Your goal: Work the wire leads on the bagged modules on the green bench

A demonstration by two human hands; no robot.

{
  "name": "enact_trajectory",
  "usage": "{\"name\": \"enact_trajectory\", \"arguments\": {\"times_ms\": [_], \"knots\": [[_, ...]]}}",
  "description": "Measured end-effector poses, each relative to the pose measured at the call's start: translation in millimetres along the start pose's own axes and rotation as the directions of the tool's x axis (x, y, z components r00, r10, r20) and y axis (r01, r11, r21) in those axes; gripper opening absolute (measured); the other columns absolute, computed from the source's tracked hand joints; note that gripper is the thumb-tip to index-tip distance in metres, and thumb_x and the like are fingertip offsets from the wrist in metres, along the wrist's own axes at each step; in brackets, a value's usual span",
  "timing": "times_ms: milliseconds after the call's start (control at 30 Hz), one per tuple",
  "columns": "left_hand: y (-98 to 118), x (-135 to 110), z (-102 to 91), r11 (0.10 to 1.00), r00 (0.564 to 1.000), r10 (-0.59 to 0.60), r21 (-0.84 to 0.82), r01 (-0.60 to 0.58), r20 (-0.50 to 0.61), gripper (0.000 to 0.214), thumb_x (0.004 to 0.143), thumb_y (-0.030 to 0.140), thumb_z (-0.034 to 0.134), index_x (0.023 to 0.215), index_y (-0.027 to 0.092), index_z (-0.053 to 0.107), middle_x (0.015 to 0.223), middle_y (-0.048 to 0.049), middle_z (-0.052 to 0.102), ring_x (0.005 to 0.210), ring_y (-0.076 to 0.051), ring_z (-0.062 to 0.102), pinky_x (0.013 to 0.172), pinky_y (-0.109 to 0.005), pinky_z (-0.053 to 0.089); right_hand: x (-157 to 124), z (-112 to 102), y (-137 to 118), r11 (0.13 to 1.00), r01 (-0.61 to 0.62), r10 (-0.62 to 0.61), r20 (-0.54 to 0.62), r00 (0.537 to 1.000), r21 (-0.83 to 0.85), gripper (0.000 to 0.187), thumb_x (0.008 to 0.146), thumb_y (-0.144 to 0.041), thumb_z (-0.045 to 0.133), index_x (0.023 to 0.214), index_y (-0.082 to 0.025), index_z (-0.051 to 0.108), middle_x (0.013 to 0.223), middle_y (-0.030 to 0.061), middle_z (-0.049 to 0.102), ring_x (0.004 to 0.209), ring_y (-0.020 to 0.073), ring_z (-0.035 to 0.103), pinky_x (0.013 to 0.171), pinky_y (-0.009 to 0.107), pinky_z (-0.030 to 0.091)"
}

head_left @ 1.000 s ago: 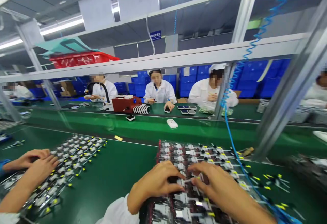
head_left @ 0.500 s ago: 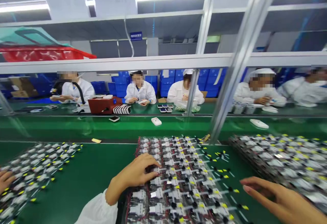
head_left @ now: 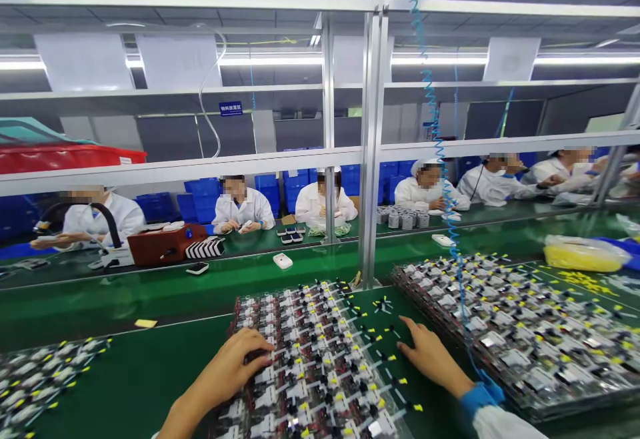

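Note:
My left hand [head_left: 235, 365] rests with curled fingers on the left edge of a stacked tray of small parts with black and yellow caps [head_left: 320, 345], gripping or pressing a part there. My right hand [head_left: 429, 353] lies open on the green table just right of that tray, fingers stretched toward loose yellow-tipped pieces [head_left: 385, 329]. A second stack of the same trays [head_left: 520, 325] lies to the right of my right hand.
A third tray [head_left: 40, 379] lies at the far left. An upright metal post [head_left: 373, 159] and a blue coiled hose [head_left: 440, 179] stand behind the trays. A yellow bag [head_left: 583, 255] lies far right. Several people in white coats sit across the green conveyor [head_left: 150, 292].
The view has swung right and up. My right hand left the middle tray and now lies on the table beside it. My left hand stays on the tray's left edge.

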State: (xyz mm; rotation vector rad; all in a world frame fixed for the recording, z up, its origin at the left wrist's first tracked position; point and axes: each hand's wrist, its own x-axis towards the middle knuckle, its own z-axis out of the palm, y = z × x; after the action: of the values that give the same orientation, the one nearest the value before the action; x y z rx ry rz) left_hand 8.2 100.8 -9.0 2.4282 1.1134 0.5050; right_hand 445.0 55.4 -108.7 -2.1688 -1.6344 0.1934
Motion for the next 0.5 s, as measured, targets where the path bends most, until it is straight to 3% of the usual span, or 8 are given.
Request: {"name": "enact_trajectory", "arguments": {"times_ms": [133, 200, 300, 400, 500], "knots": [[5, 2, 1.4, 0.997, 0.997, -0.072, 0.003, 0.072, -0.019, 0.020, 0.092, 0.040, 0.059, 0.104, 0.027, 0.069, 0.110, -0.0024, 0.068, 0.109, -0.023, 0.059, 0.098, -0.034, 0.045, 34, 20, -10, 0.995, -0.071, 0.066, -0.075, 0.995, -0.071, 0.084, 0.090, -0.040, 0.059, 0.157, -0.004, 0.022, 0.151, 0.0259, 0.033, 0.134, 0.0416, 0.041, 0.105, 0.052, 0.042], [8, 1, 0.0, 0.995, 0.995, -0.101, -0.003, 0.101, -0.002, 0.020, 0.092, 0.039, 0.059, 0.105, 0.027, 0.068, 0.110, -0.0024, 0.068, 0.108, -0.023, 0.059, 0.098, -0.034, 0.045, 49, 29, -14, 0.995, -0.046, 0.037, -0.097, 0.995, -0.086, 0.088, 0.091, -0.048, 0.057, 0.158, -0.006, 0.018, 0.156, 0.0248, 0.024, 0.138, 0.0414, 0.035, 0.107, 0.054, 0.040], [11, -3, -1.3, 0.991, 0.991, -0.131, -0.031, 0.131, 0.012, 0.024, 0.093, 0.044, 0.057, 0.106, 0.028, 0.069, 0.110, -0.0031, 0.069, 0.108, -0.023, 0.059, 0.098, -0.034, 0.046, 66, 37, -18, 0.993, 0.091, -0.098, -0.089, 0.991, -0.076, 0.068, 0.094, -0.044, 0.048, 0.149, -0.007, 0.038, 0.148, 0.0208, 0.041, 0.135, 0.0339, 0.042, 0.111, 0.045, 0.037], [14, -11, -1.3, 0.995, 0.995, -0.092, -0.047, 0.090, -0.025, 0.025, 0.095, 0.043, 0.055, 0.106, 0.027, 0.069, 0.111, -0.0046, 0.069, 0.110, -0.022, 0.059, 0.100, -0.034, 0.044, 74, 38, -16, 0.969, 0.246, -0.248, -0.074, 0.966, -0.035, 0.046, 0.093, -0.037, 0.039, 0.123, -0.011, 0.062, 0.126, 0.0198, 0.058, 0.117, 0.0340, 0.056, 0.103, 0.044, 0.044], [14, -21, -1.6, 0.997, 0.996, -0.051, -0.066, 0.046, -0.078, 0.023, 0.098, 0.038, 0.053, 0.105, 0.025, 0.070, 0.111, -0.0044, 0.070, 0.112, -0.020, 0.058, 0.106, -0.036, 0.041, 73, 34, -8, 0.936, 0.351, -0.348, -0.074, 0.935, 0.028, 0.040, 0.095, -0.037, 0.030, 0.098, -0.017, 0.065, 0.107, 0.0219, 0.061, 0.100, 0.0346, 0.061, 0.095, 0.046, 0.046]]}}
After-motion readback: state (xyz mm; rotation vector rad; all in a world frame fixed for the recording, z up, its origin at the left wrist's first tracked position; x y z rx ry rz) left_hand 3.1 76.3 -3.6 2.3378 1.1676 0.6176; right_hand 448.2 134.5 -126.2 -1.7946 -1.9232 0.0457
